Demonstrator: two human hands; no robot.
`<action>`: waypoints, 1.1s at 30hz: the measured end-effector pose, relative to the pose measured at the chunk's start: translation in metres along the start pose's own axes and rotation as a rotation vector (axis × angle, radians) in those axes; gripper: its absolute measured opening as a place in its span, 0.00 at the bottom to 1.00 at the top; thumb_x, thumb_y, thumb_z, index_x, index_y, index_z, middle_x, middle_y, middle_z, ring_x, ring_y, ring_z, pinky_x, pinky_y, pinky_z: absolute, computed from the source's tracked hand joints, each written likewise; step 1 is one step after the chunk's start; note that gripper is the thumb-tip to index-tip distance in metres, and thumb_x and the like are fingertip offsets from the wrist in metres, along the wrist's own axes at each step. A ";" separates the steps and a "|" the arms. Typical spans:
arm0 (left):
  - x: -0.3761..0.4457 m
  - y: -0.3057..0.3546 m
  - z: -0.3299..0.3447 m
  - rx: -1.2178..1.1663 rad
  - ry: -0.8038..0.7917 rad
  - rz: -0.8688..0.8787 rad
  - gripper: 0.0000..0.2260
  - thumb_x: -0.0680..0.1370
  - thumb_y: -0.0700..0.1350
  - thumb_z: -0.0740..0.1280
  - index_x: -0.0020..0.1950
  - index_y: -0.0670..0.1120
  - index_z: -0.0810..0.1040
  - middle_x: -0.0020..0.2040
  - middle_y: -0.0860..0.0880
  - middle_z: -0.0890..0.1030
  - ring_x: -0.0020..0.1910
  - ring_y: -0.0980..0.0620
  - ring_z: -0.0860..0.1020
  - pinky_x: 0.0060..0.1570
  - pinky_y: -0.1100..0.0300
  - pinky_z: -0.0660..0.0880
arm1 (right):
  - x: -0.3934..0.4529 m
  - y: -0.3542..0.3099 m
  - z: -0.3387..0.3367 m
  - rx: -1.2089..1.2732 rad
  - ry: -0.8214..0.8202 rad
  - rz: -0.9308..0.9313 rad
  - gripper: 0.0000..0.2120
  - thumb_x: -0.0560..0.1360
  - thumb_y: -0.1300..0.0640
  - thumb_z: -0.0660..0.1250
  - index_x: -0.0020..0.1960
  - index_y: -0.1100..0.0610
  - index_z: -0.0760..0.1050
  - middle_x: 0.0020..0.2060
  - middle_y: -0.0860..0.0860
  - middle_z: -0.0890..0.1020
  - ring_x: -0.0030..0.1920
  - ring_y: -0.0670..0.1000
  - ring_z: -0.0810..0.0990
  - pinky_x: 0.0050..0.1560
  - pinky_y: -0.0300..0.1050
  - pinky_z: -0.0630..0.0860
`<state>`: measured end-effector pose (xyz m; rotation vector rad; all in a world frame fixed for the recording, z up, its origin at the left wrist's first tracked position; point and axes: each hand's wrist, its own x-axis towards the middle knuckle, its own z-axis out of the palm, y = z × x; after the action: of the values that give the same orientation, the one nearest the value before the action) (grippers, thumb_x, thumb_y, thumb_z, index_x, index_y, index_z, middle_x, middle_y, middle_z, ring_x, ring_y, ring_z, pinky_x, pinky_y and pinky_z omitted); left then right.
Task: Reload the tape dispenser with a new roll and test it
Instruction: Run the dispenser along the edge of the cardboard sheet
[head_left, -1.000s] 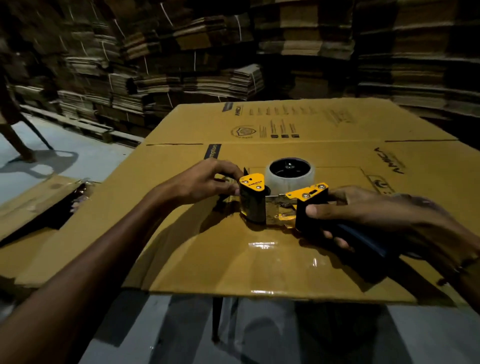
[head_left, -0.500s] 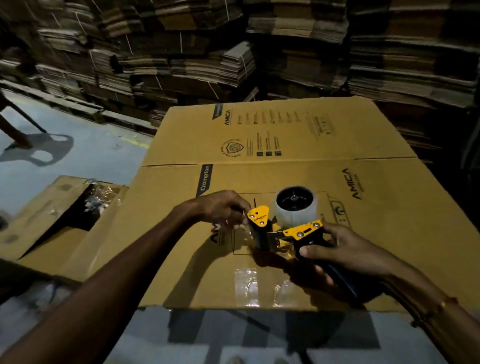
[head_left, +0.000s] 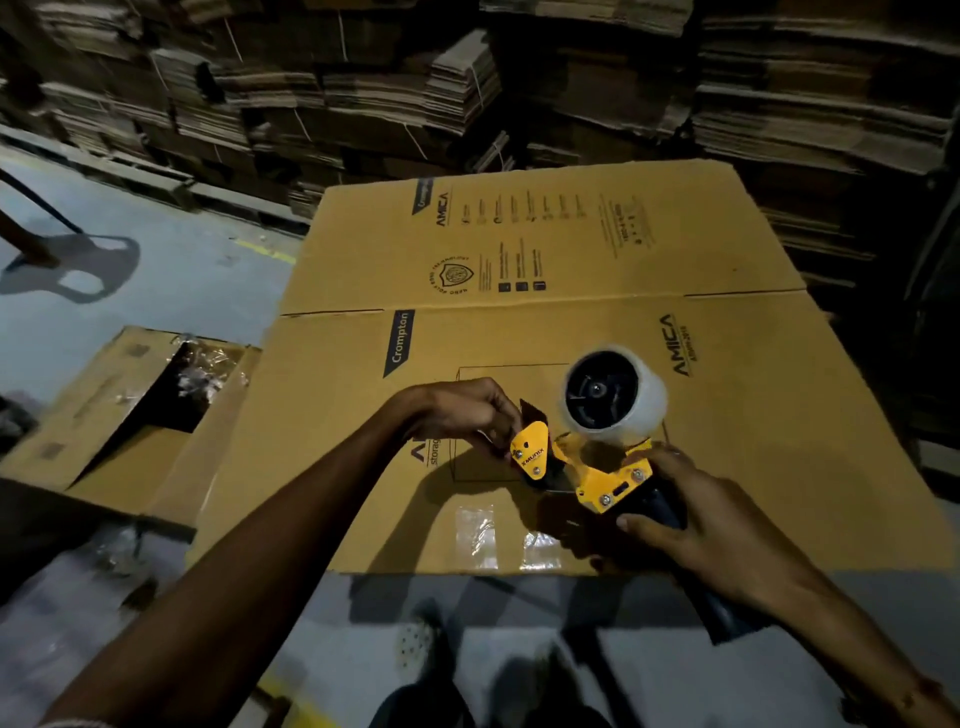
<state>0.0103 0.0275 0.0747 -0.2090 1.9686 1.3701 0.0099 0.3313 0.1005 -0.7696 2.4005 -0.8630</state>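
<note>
Head view. You are holding the yellow and black handheld tape dispenser (head_left: 592, 470) above the near edge of the large flattened brown cardboard box (head_left: 571, 291), which is lying printed side up as your work surface. The dispenser is tilting, with its front end pointing left and its dark blue handle running toward you on the right.

Your right hand (head_left: 706, 530) is wrapping around that dark blue handle, fingers closed on it and thumb lying along its near side. Your left hand (head_left: 462, 410) is pinching at the dispenser's front end, fingertips gathered just behind the yellow side plate; whether they are gripping the tape end or the black front flap cannot be told, since the fingers are hiding the contact.

The clear tape roll (head_left: 613, 395) is sitting on the dispenser's black hub, at the far right of the tool, its open side facing you.

Strips of clear tape (head_left: 478, 535) are sticking to the cardboard near its front edge, just below the dispenser. To the left, an open brown carton (head_left: 119, 410) is standing on the grey floor, holding crumpled clear plastic. Bundled stacks of flattened cardboard (head_left: 467, 78) are filling the far background.
</note>
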 end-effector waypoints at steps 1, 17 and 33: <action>0.000 -0.002 0.002 -0.038 0.022 0.000 0.10 0.80 0.33 0.61 0.50 0.34 0.82 0.47 0.38 0.82 0.47 0.48 0.82 0.58 0.52 0.79 | -0.004 -0.002 0.005 -0.063 0.029 -0.003 0.22 0.73 0.45 0.73 0.64 0.37 0.68 0.59 0.44 0.76 0.53 0.46 0.81 0.51 0.51 0.79; -0.027 -0.128 -0.022 0.014 0.219 0.182 0.15 0.74 0.25 0.64 0.57 0.37 0.78 0.48 0.42 0.79 0.48 0.44 0.79 0.45 0.50 0.79 | -0.029 -0.086 0.211 -0.014 0.380 0.100 0.49 0.71 0.51 0.75 0.81 0.46 0.47 0.39 0.49 0.84 0.32 0.47 0.81 0.33 0.38 0.78; -0.036 -0.175 -0.023 0.139 0.152 0.422 0.10 0.73 0.28 0.65 0.48 0.40 0.80 0.41 0.48 0.80 0.37 0.64 0.75 0.34 0.72 0.70 | -0.030 -0.160 0.300 0.183 0.458 0.588 0.38 0.77 0.48 0.67 0.73 0.31 0.43 0.49 0.49 0.84 0.49 0.55 0.84 0.50 0.51 0.80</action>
<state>0.1144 -0.0755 -0.0300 0.1845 2.3180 1.5006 0.2644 0.1218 0.0102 0.2380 2.6507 -1.0550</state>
